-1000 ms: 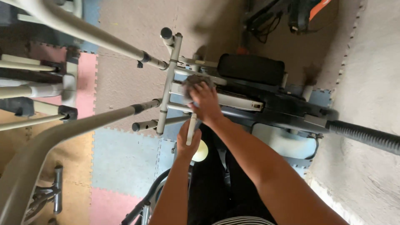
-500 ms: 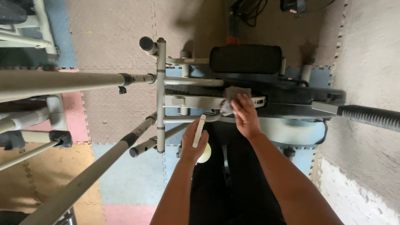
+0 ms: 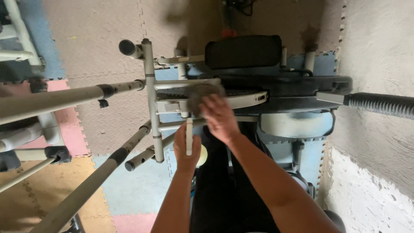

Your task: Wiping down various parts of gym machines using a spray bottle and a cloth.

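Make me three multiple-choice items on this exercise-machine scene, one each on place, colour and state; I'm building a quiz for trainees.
1. Where does the grey crumpled cloth lie?
A. on the pale machine frame
B. on the floor mats
C. on the black padded seat

2. What colour is the slim stick in the left hand?
A. red
B. white
C. black

3. How does the right hand stand?
A. hanging free
B. gripping the black ribbed hose
C. pressing on the cloth

Key: 1 A, it sits on the frame; 2 B, plainly white; 3 C, fingers lie over it.
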